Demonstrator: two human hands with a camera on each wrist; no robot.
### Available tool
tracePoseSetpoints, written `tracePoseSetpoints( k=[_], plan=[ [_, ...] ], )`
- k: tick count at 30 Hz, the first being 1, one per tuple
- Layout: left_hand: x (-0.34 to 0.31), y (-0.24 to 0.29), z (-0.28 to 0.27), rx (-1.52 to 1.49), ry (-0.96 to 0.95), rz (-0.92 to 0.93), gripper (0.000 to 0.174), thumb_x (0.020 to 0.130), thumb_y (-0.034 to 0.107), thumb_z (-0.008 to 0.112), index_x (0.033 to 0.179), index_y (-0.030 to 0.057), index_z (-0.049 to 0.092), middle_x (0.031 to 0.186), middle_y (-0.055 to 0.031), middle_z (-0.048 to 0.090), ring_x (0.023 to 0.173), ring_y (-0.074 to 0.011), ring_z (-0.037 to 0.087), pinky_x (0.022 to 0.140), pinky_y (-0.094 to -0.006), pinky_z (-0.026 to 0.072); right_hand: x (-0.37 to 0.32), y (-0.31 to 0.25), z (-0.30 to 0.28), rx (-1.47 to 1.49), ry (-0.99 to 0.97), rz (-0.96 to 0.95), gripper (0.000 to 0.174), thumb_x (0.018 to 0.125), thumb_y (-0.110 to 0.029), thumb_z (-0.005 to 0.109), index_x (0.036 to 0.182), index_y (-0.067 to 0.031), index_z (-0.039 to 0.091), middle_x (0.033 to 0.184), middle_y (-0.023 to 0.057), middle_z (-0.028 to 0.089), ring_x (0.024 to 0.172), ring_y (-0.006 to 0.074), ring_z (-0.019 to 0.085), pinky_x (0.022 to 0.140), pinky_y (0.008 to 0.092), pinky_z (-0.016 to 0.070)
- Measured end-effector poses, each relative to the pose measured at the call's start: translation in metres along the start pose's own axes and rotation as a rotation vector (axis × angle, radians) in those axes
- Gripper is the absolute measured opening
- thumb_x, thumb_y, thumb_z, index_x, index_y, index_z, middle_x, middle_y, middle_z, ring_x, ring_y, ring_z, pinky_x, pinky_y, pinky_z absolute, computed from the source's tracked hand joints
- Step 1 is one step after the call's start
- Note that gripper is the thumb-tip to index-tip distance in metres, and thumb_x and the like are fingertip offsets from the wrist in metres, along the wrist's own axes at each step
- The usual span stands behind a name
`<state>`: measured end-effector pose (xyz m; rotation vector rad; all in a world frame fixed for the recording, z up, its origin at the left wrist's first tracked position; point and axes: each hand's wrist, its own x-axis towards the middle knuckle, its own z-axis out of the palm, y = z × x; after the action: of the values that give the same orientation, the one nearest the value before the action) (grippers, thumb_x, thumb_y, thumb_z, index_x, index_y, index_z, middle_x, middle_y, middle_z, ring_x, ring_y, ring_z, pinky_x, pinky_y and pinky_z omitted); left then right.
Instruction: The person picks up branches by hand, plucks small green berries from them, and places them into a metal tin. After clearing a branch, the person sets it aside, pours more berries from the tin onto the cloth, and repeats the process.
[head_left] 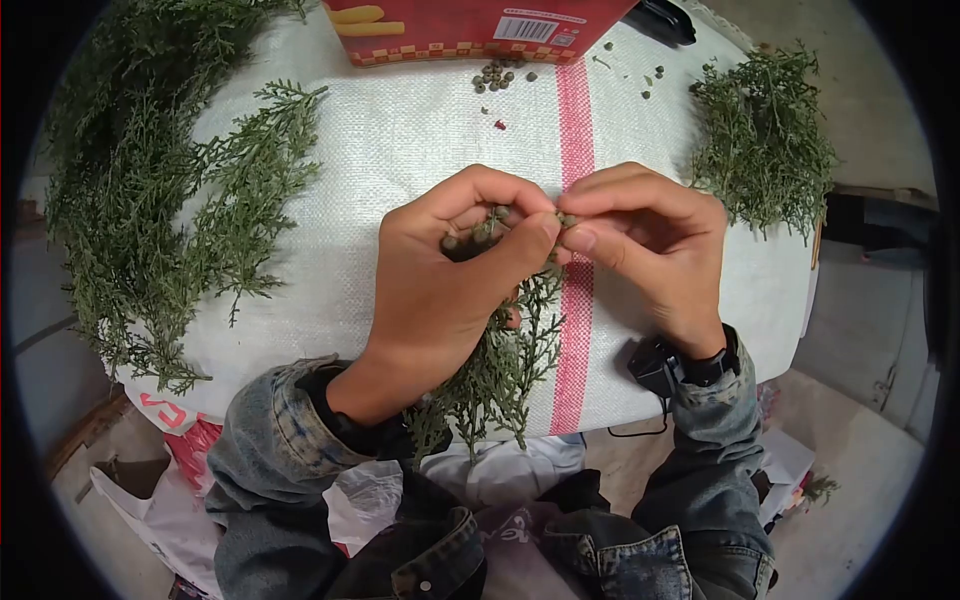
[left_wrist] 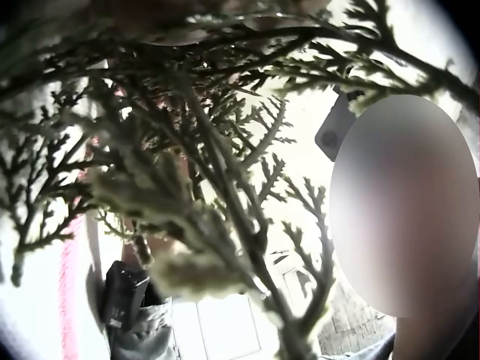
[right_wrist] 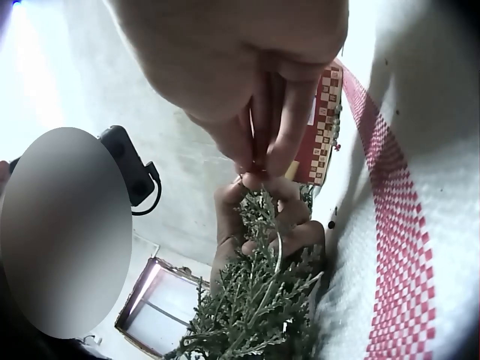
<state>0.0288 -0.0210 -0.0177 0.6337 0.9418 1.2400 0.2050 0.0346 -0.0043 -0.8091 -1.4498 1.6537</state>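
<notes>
My left hand grips an evergreen sprig, whose scaly green foliage hangs below the palm over the cloth's near edge. Several small round green cones show within the curl of its fingers. Close against the left thumb tip, my right hand pinches a small greenish cone between thumb and fingers. In the right wrist view, the fingertips of both hands meet above the sprig. Branching foliage fills much of the left wrist view and hides the left hand's grip.
A white woven cloth with a pink stripe covers the work surface. Large evergreen branches lie at left, a smaller bunch at right. Loose cones sit before a red box. A black object lies at the back.
</notes>
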Motion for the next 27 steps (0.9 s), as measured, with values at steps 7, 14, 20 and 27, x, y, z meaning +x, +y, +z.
tracePoseSetpoints(
  k=[7,14,20,27],
  plan=[
    [0.0002,0.0017,-0.0002,0.056,-0.007,-0.041,0.011,0.092,0.007,0.066,0.099,-0.0006,0.063,0.083,-0.0045,0.068,0.062,-0.0022,0.058,0.048,-0.0156,0.0446,-0.0027,-0.0043,0.0000,-0.121,0.021,-0.003,0.019,0.082,0.011,0.068,0.101,0.0072,0.069,0.100,0.0197,0.067,0.084,0.0216,0.068,0.074,0.0312,0.0600],
    [0.0009,0.0003,-0.0008,0.076,-0.014,-0.019,0.010,0.092,0.008,0.065,0.098,-0.0002,0.063,0.082,-0.0047,0.067,0.061,-0.0022,0.057,0.047,-0.0167,0.0451,-0.0018,-0.0012,-0.0021,-0.220,0.000,-0.052,0.019,0.082,0.012,0.067,0.101,0.0059,0.070,0.100,0.0182,0.067,0.083,0.0204,0.068,0.073,0.0299,0.0593],
    [0.0014,0.0004,-0.0023,0.025,-0.039,-0.067,0.012,0.093,0.010,0.063,0.099,-0.0008,0.063,0.083,-0.0056,0.067,0.058,-0.0026,0.056,0.047,-0.0175,0.0461,-0.0018,0.0013,-0.0023,-0.162,0.011,-0.038,0.021,0.082,0.011,0.069,0.101,0.0049,0.072,0.098,0.0170,0.069,0.084,0.0187,0.069,0.076,0.0268,0.0580],
    [0.0034,0.0027,-0.0027,0.136,-0.059,-0.087,0.018,0.096,0.014,0.058,0.106,-0.0007,0.060,0.086,-0.0097,0.067,0.054,-0.0071,0.054,0.047,-0.0210,0.0463,-0.0037,0.0031,0.0023,-0.164,0.063,-0.035,0.021,0.083,0.012,0.067,0.101,0.0048,0.072,0.100,0.0175,0.068,0.083,0.0188,0.068,0.074,0.0274,0.0574]
  ],
)
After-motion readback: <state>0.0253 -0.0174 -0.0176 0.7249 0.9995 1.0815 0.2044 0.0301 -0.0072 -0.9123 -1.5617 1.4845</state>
